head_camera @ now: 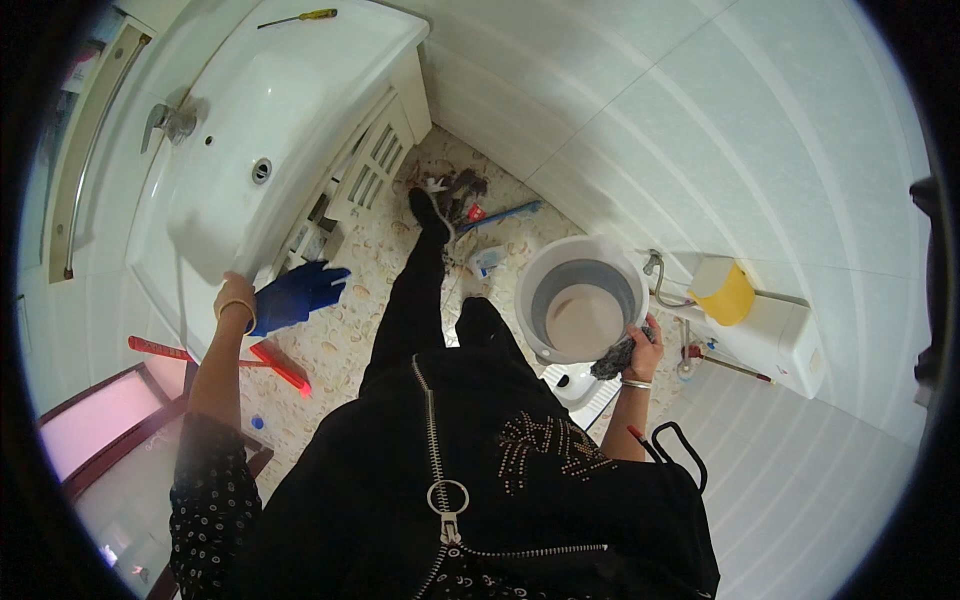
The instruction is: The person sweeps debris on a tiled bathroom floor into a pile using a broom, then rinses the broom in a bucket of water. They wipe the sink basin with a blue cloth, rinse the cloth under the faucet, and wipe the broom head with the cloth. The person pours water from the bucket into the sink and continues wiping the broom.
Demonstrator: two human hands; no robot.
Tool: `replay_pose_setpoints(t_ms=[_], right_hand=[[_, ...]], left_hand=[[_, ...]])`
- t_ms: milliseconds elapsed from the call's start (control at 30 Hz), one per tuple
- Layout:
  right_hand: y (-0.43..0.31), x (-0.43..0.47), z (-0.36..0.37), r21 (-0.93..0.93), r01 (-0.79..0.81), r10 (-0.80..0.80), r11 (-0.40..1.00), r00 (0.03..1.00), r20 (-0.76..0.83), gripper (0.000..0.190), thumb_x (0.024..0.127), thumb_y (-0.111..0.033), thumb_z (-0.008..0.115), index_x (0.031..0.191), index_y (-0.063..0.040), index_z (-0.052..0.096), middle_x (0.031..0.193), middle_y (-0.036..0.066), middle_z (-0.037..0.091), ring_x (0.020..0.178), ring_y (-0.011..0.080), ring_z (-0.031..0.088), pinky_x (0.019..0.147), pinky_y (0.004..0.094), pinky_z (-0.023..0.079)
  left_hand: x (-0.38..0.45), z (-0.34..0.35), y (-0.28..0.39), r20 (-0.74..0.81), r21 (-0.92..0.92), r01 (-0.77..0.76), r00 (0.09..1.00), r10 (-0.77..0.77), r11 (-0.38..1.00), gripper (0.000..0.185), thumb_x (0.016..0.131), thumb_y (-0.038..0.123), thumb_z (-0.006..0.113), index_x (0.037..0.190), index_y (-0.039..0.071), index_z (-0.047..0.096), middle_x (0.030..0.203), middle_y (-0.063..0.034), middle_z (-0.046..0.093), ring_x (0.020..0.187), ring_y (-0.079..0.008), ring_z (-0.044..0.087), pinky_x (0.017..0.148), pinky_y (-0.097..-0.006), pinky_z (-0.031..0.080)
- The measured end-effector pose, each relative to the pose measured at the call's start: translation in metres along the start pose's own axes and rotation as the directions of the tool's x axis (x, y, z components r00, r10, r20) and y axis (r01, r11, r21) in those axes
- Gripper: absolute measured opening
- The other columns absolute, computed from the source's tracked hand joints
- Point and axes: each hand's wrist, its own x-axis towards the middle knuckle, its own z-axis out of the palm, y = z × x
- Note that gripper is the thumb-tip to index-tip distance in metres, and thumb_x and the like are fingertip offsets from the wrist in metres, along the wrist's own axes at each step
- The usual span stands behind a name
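Note:
My left hand is at the front rim of a white ceramic washbasin. Dark blue gloves hang from its grip beside the basin. On the right, my right hand grips the rim of a round white and grey plastic tub. A dark grey scrubbing pad or cloth is pinched in the same hand, against the tub's outside. The tub's pale bottom shows; I cannot tell whether it holds water.
A screwdriver lies on the washbasin's edge. Beneath it, a cabinet door hangs open. Dark debris, a blue-handled tool and a plastic bottle are on the floor. Left stands a red broom; right, a toilet cistern and squat toilet.

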Motion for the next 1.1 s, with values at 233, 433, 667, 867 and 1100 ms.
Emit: replay_pose_setpoints(t_ms=[233, 433, 667, 867, 1100], right_hand=[[-0.034, -0.018, -0.006, -0.008, -0.035, 0.036, 0.999, 0.996, 0.087, 0.048, 0.07, 0.003, 0.065, 0.117, 0.002, 0.056, 0.095, 0.01, 0.065, 0.081, 0.0182, 0.061, 0.075, 0.03, 0.049], [-0.043, -0.026, -0.022, -0.035, -0.15, 0.153, 0.988, 0.98, 0.13, 0.047, 0.07, 0.005, 0.065, 0.117, 0.0, 0.057, 0.096, 0.009, 0.065, 0.081, 0.0173, 0.062, 0.075, 0.0291, 0.05], [-0.032, 0.005, 0.002, -0.132, -0.095, 0.115, 0.987, 0.981, 0.154, 0.047, 0.07, 0.006, 0.066, 0.116, 0.0, 0.058, 0.093, 0.008, 0.065, 0.076, 0.0153, 0.062, 0.071, 0.0278, 0.05], [-0.045, 0.019, 0.042, -0.038, -0.029, 0.037, 0.999, 0.968, 0.249, 0.047, 0.07, 0.007, 0.066, 0.115, -0.001, 0.059, 0.093, 0.009, 0.066, 0.077, 0.0158, 0.062, 0.072, 0.0281, 0.051], [-0.033, 0.018, 0.065, -0.159, 0.035, 0.017, 0.987, 0.949, 0.314, 0.059, 0.07, 0.003, 0.069, 0.126, 0.0, 0.05, 0.103, 0.012, 0.063, 0.087, 0.0177, 0.06, 0.077, 0.0291, 0.049]], left_hand=[[0.006, 0.001, 0.001, 0.024, 0.004, 0.019, 1.0, -0.019, 1.0, 0.039, 0.088, 0.023, 0.056, 0.112, -0.005, 0.044, 0.101, -0.0269, 0.064, 0.098, -0.0396, 0.062, 0.084, -0.0449, 0.052], [-0.007, -0.013, 0.008, 0.054, -0.006, 0.001, 0.999, -0.001, 1.0, 0.042, 0.087, 0.026, 0.059, 0.112, -0.004, 0.044, 0.107, -0.0283, 0.061, 0.103, -0.04, 0.06, 0.087, -0.0452, 0.049], [-0.01, -0.014, 0.006, 0.038, -0.045, 0.036, 0.999, -0.034, 0.998, 0.041, 0.086, 0.025, 0.06, 0.112, -0.002, 0.044, 0.104, -0.0282, 0.062, 0.101, -0.0409, 0.06, 0.085, -0.0467, 0.05], [0.0, 0.002, -0.003, -0.02, -0.076, -0.003, 1.0, 0.002, 0.997, 0.04, 0.085, 0.022, 0.058, 0.112, -0.004, 0.042, 0.099, -0.0295, 0.063, 0.097, -0.0412, 0.062, 0.082, -0.0468, 0.051], [-0.004, -0.002, 0.002, 0.058, -0.046, 0.097, 0.994, -0.095, 0.994, 0.053, 0.089, 0.026, 0.053, 0.128, -0.004, 0.032, 0.104, -0.027, 0.063, 0.098, -0.0393, 0.063, 0.084, -0.0463, 0.05]])
